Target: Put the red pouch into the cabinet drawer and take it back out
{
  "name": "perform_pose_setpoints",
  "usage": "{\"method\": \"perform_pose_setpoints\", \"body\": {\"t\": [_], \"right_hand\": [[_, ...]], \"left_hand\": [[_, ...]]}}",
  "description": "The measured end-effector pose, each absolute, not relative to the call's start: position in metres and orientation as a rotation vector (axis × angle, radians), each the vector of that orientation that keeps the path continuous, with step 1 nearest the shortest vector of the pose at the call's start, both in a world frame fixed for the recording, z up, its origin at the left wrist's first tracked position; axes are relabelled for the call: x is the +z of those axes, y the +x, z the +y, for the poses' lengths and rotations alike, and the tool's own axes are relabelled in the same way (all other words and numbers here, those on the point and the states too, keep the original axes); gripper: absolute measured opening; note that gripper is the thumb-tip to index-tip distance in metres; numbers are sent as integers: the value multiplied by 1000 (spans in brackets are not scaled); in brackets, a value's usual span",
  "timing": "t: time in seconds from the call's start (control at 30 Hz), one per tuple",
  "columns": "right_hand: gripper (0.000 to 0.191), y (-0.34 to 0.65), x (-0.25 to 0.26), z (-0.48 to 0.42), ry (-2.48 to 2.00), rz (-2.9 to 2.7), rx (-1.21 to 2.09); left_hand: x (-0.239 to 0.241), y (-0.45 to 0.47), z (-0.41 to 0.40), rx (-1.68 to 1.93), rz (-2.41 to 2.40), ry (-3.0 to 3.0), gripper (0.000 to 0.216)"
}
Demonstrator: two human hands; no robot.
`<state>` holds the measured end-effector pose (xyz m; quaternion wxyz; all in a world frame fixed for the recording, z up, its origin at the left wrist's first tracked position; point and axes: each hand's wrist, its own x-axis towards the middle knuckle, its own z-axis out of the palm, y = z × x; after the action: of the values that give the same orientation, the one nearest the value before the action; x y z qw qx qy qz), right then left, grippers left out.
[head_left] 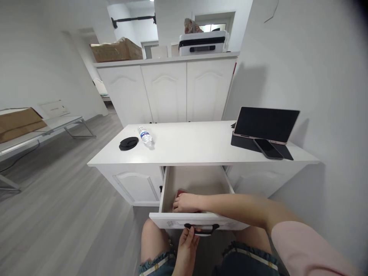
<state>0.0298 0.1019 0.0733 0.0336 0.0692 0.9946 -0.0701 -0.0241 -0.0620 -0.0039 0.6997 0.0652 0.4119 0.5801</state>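
A white drawer (201,180) stands pulled out from under the desk top. My left hand (188,241) is closed around the left part of the black drawer handle (207,231), thumb in front. Inside the drawer, at its front left, my right hand (186,202) curls its fingers over a small red object (180,192). Only the top edge and left side of that object show; the hand covers most of it, so its kind is unclear. My right forearm crosses over the drawer front.
On the white desk (184,145) lie a water bottle (145,135) and a black disc-shaped item (128,143). A tablet (266,123) stands at the right, with a phone (268,148) before it. Behind are white cabinets (166,92) bearing a cardboard box (116,50) and suitcase (202,43).
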Motion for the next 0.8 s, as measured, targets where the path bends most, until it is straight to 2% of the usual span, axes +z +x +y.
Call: {"method": "perform_pose_setpoints", "body": {"t": [0.13,0.4,0.57,0.7,0.8], "right_hand": [[26,34,74,111,-34,3108,130],[29,60,33,115,309,3032,-314],[36,57,31,121,420,3034,-248],[37,49,32,136,758,2959,-161],[40,43,33,153,1006,2809,-224]], "left_hand": [[-5,-24,-62,1290,930,136,30],[-1,-24,-62,1292,964,173,32],[-5,-24,-60,1291,959,155,36],[-4,-26,-61,1280,937,155,33],[-2,-28,-61,1269,934,175,32]]}}
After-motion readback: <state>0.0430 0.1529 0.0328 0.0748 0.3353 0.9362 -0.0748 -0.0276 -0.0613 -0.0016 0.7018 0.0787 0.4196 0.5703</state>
